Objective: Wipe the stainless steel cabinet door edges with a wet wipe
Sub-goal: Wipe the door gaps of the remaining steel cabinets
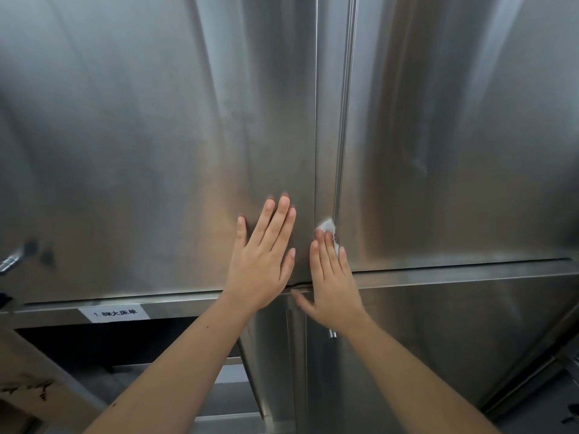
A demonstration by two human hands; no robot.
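Two tall stainless steel cabinet doors fill the view, the left door and the right door, meeting at a vertical seam. My left hand lies flat with straight fingers on the left door, just left of the seam near its bottom. My right hand presses a small white wet wipe with straight fingers against the right door's inner edge, beside a slim vertical bar handle. Most of the wipe is hidden under the fingers.
A horizontal steel rail runs below the doors, with a white printed label at the left. Under it at the left is an open dark compartment; lower closed doors stand at the right. A hinge shows at the far left.
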